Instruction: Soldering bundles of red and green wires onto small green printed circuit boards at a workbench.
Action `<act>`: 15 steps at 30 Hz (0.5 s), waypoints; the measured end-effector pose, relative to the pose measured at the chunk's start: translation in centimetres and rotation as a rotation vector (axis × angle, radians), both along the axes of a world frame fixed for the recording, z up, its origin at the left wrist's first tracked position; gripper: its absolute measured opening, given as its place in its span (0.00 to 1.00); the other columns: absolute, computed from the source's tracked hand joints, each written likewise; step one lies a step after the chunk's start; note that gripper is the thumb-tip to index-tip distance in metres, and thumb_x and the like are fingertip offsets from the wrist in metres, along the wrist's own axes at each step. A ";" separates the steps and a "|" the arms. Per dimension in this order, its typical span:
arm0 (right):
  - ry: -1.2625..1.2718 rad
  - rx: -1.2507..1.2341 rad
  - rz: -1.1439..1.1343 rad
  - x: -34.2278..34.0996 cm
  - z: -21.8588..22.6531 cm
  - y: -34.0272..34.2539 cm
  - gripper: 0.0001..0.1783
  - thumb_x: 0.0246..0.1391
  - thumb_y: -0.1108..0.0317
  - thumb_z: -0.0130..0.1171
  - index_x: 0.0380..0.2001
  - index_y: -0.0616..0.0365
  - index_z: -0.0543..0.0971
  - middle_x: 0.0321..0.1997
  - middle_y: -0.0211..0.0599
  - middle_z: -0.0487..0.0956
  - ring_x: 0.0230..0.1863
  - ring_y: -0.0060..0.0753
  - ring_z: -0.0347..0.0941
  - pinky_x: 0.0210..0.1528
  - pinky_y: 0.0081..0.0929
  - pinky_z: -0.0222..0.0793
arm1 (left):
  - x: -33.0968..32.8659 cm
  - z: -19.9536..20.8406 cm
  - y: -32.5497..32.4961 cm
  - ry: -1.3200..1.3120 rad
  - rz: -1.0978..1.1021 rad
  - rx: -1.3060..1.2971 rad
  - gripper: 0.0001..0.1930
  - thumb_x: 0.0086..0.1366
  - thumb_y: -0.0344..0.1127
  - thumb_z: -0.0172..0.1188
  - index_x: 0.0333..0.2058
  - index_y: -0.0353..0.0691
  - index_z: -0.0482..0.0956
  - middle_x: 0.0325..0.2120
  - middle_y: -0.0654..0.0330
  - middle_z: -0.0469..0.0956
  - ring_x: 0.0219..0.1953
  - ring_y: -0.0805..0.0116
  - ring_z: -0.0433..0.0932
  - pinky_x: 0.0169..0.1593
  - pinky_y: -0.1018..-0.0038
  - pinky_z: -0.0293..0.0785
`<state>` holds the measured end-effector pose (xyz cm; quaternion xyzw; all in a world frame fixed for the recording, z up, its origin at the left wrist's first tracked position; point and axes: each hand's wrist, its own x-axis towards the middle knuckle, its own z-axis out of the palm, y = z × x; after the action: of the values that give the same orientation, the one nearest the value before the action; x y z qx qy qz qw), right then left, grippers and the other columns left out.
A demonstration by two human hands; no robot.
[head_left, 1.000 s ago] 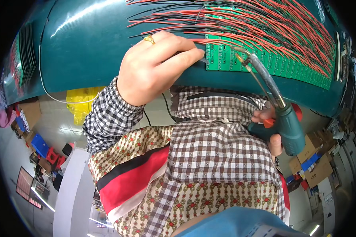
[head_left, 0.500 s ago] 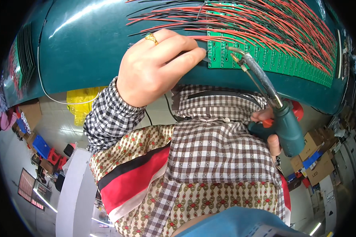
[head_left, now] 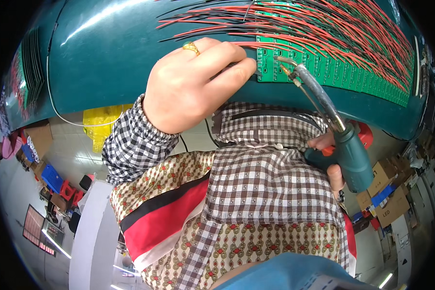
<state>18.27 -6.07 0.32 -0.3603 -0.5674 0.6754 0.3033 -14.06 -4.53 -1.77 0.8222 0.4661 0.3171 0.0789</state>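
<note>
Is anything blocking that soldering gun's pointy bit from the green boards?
Nothing visible blocks the soldering gun: its tip shows over a wire-free part of green circuit boards, contact unclear. Red and black wires lie just beyond, the left hand to its left.

Right hand (head_left: 336, 177) was mostly hidden behind green soldering gun (head_left: 356, 162); only parts of fingers were shown. Thin dark piece (head_left: 258, 73) was largely covered by left hand (head_left: 193, 89), its kind not to be told. Green circuit-board panel (head_left: 266, 71) was partly buried under red and black wires (head_left: 319, 36), cut off by top edge. Blue face mask (head_left: 285, 274) was cropped by lower edge.
</note>
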 end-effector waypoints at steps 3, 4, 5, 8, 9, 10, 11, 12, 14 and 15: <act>-0.020 0.019 -0.010 -0.4 0.3 -0.2 0.38 0.52 0.58 0.54 0.58 0.76 0.58 0.41 0.50 0.72 0.42 0.43 0.72 0.46 0.39 0.72 | 0.1 0.2 0.1 -0.017 -0.009 -0.027 0.19 0.39 0.19 0.60 0.35 0.35 0.79 0.29 0.59 0.77 0.28 0.64 0.78 0.29 0.74 0.75; -0.048 -0.003 -0.042 -0.5 0.5 -0.3 0.38 0.52 0.58 0.54 0.58 0.76 0.58 0.40 0.49 0.72 0.40 0.43 0.72 0.46 0.39 0.72 | 0.1 0.2 0.1 -0.019 -0.007 -0.030 0.18 0.39 0.19 0.60 0.35 0.35 0.78 0.29 0.59 0.76 0.28 0.64 0.77 0.29 0.74 0.75; -0.048 -0.003 -0.042 -0.4 0.4 -0.2 0.38 0.52 0.58 0.54 0.58 0.76 0.58 0.40 0.49 0.72 0.40 0.43 0.72 0.46 0.39 0.72 | 0.1 0.2 0.0 -0.018 -0.006 -0.030 0.18 0.39 0.19 0.60 0.35 0.35 0.78 0.29 0.59 0.76 0.28 0.64 0.77 0.29 0.74 0.75; -0.035 0.049 0.049 -0.1 0.0 0.3 0.38 0.51 0.57 0.54 0.57 0.76 0.59 0.39 0.48 0.72 0.39 0.42 0.72 0.44 0.39 0.72 | 0.0 0.4 0.0 -0.011 -0.009 -0.040 0.18 0.39 0.20 0.60 0.35 0.36 0.78 0.29 0.59 0.76 0.28 0.64 0.77 0.29 0.74 0.74; -0.033 0.057 0.061 -0.1 0.0 0.4 0.39 0.51 0.55 0.54 0.57 0.75 0.59 0.39 0.48 0.72 0.39 0.42 0.72 0.44 0.38 0.72 | 0.0 0.5 0.1 -0.004 -0.009 -0.048 0.18 0.40 0.20 0.60 0.35 0.36 0.78 0.29 0.59 0.76 0.29 0.64 0.77 0.29 0.74 0.74; -0.029 0.065 0.073 -0.1 0.0 0.4 0.39 0.51 0.54 0.54 0.57 0.75 0.60 0.39 0.47 0.72 0.39 0.41 0.71 0.44 0.38 0.72 | 0.0 0.6 0.1 0.006 -0.009 -0.057 0.17 0.40 0.20 0.60 0.34 0.36 0.78 0.29 0.59 0.76 0.29 0.64 0.77 0.29 0.74 0.74; -0.028 0.064 0.072 -0.3 0.2 0.1 0.39 0.51 0.54 0.54 0.57 0.75 0.60 0.39 0.47 0.72 0.39 0.41 0.71 0.44 0.38 0.72 | 0.1 0.6 0.1 0.006 -0.010 -0.057 0.17 0.40 0.20 0.60 0.34 0.36 0.78 0.29 0.59 0.76 0.29 0.64 0.77 0.29 0.74 0.74; -0.062 0.011 -0.018 -0.9 0.6 -0.5 0.39 0.51 0.52 0.54 0.57 0.74 0.60 0.38 0.46 0.72 0.39 0.40 0.71 0.44 0.38 0.72 | 0.1 0.7 0.2 0.011 -0.009 -0.062 0.17 0.40 0.20 0.60 0.34 0.36 0.78 0.29 0.59 0.76 0.29 0.64 0.77 0.29 0.74 0.74; -0.096 -0.042 -0.106 -1.2 0.8 -0.8 0.40 0.51 0.51 0.54 0.57 0.73 0.60 0.38 0.45 0.72 0.39 0.39 0.71 0.44 0.38 0.72 | 0.1 0.7 0.2 0.014 -0.006 -0.066 0.17 0.41 0.20 0.61 0.34 0.36 0.78 0.29 0.59 0.76 0.29 0.64 0.77 0.29 0.74 0.74; -0.092 -0.036 -0.096 -1.3 0.8 -0.7 0.40 0.51 0.50 0.54 0.57 0.73 0.60 0.38 0.44 0.72 0.39 0.39 0.71 0.44 0.38 0.71 | 0.0 0.8 0.2 0.015 -0.006 -0.066 0.17 0.41 0.20 0.61 0.34 0.36 0.79 0.29 0.59 0.76 0.29 0.64 0.77 0.29 0.74 0.74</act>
<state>16.98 -6.76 1.15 -0.4232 -0.5507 0.6529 0.3022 -14.03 -4.30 -1.00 0.8230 0.4743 0.2951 0.1033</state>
